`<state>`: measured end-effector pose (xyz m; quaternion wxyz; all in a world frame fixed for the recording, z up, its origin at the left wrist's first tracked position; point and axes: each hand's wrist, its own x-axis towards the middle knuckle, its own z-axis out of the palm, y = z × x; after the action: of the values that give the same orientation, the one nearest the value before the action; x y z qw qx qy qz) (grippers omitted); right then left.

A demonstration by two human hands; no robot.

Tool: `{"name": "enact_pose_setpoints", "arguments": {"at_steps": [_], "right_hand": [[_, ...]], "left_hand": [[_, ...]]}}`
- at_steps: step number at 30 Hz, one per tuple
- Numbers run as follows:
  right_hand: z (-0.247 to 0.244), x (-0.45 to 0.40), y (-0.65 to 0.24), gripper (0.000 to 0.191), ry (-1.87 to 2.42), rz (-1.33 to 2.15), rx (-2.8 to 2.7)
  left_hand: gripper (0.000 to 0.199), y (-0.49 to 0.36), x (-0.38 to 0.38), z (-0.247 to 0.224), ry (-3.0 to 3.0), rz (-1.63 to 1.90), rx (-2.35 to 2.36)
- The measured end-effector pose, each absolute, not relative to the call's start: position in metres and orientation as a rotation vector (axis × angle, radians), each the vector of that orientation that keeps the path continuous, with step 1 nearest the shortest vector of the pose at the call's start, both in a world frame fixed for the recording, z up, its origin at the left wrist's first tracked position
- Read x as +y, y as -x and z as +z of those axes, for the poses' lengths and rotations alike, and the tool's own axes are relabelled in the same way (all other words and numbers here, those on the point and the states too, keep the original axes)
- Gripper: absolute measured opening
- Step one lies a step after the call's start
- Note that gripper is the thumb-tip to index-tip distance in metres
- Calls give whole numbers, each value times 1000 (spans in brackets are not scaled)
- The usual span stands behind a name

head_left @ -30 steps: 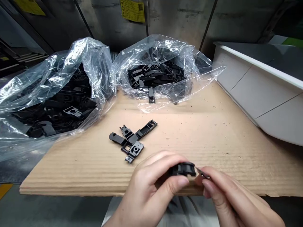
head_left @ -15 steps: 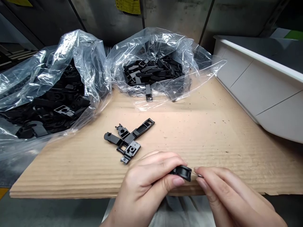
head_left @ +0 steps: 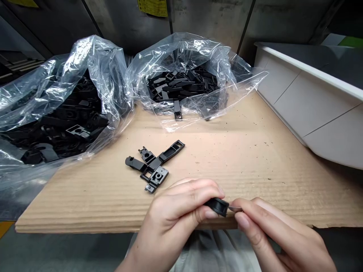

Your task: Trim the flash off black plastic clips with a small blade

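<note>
Currently, a black plastic part [head_left: 218, 207] is pinched between the thumb and fingers of the left hand [head_left: 180, 207], at the lower middle of the frame, and a thin metal strip [head_left: 235, 208], pinched by the right hand [head_left: 272, 226], is held against its edge. Behind them, black plastic pieces [head_left: 154, 168] are lying on a cardboard sheet [head_left: 227, 170]. Similar black parts are filled in a clear plastic bag [head_left: 106, 75] at the left and another clear plastic bag [head_left: 210, 56] at the upper middle.

You're at what looks like a factory workstation: bulk bags [head_left: 181, 49] of black moulded plastic parts [head_left: 181, 88] on a cardboard sheet [head_left: 215, 170], facing a labelled metal wall [head_left: 210, 19].
</note>
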<state>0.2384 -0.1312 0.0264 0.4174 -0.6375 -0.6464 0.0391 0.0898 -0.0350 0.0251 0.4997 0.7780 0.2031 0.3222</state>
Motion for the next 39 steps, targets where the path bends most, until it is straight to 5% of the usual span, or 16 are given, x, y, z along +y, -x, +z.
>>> {"name": "enact_pose_setpoints", "arguments": {"at_steps": [10, 19, 23, 26, 29, 33, 39], "right_hand": [[30, -133, -241, 11, 1553, 292, -1707], [50, -121, -257, 30, 1460, 1497, -1361], [52, -120, -256, 25, 1369, 1723, -1192], [49, -126, -258, 22, 1414, 1536, -1306], [38, -135, -261, 17, 1493, 795, -1538], [23, -143, -256, 39, 1653, -57, -1700], [25, -139, -247, 21, 1606, 76, -1809]], "left_hand": [[21, -90, -37, 26, -1900, 811, 496], [27, -87, -36, 26, -1821, 758, 479], [25, -89, -38, 27, -1860, 788, 556], [26, -90, -40, 27, -1890, 811, 658], [27, -90, -41, 26, -1917, 824, 698], [19, -93, -44, 27, -1892, 823, 654], [12, -97, -43, 32, -1876, 804, 632]]}}
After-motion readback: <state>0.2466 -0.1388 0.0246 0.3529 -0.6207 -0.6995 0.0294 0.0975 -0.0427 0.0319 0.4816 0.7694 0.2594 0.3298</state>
